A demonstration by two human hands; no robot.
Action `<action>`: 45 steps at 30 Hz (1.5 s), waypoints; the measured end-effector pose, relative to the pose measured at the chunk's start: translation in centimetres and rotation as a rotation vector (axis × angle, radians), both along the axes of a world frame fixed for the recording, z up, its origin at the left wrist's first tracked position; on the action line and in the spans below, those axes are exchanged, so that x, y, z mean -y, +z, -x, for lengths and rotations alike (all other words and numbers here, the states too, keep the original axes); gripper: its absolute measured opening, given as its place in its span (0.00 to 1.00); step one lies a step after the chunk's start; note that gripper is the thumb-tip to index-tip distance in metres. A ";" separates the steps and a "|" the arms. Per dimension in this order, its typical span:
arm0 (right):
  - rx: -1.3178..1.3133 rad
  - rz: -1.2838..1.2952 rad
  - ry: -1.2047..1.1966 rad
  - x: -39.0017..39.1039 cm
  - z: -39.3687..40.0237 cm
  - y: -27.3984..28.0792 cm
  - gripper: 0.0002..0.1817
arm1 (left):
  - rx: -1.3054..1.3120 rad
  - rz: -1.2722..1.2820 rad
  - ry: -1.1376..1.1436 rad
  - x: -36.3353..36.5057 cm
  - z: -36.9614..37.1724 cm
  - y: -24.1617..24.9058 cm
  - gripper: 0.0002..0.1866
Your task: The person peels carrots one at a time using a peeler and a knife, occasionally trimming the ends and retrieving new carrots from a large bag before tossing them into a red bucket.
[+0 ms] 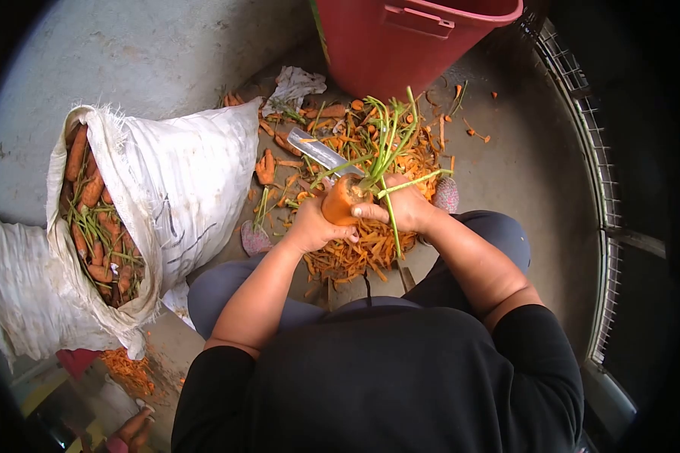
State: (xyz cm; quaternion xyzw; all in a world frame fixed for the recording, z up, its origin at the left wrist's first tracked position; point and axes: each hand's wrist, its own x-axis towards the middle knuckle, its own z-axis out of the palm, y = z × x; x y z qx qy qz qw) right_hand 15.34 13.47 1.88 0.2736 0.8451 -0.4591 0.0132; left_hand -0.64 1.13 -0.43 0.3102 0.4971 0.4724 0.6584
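A thick orange carrot [341,202] with long green stalks [389,136] is held in front of my knees, its leafy top facing up and right. My left hand [315,225] is closed around its lower left side. My right hand [406,205] is closed at the near end of a wide-bladed knife [321,153], with the thumb against the carrot; the handle is hidden by the fingers. The blade lies behind the carrot, pointing up and left. Below both hands, a heap of orange carrot peelings [355,253] covers the floor between my feet.
On the left leans a white woven sack [193,162], its mouth showing carrots [91,189] and green stems. A red bin [400,53] stands ahead. Loose carrot pieces [266,167] lie by the sack. Wire mesh [601,174] curves along the right. Another person's hand [134,426] shows at lower left.
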 end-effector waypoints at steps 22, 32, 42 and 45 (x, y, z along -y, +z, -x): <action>0.136 -0.071 -0.160 0.8 0.8 0.2 0.39 | -0.612 0.030 0.021 -0.8 -0.5 1.7 0.24; 0.146 -0.030 -0.222 1.7 1.4 0.3 0.33 | -1.052 0.179 0.225 -0.7 -1.8 0.4 0.27; -0.014 0.323 -0.371 2.2 1.7 -2.9 0.35 | -1.238 0.260 0.147 -0.6 -1.7 -0.9 0.26; -0.052 0.397 -0.366 2.3 1.6 -4.7 0.34 | -1.289 0.299 0.117 -0.6 -1.8 -0.8 0.27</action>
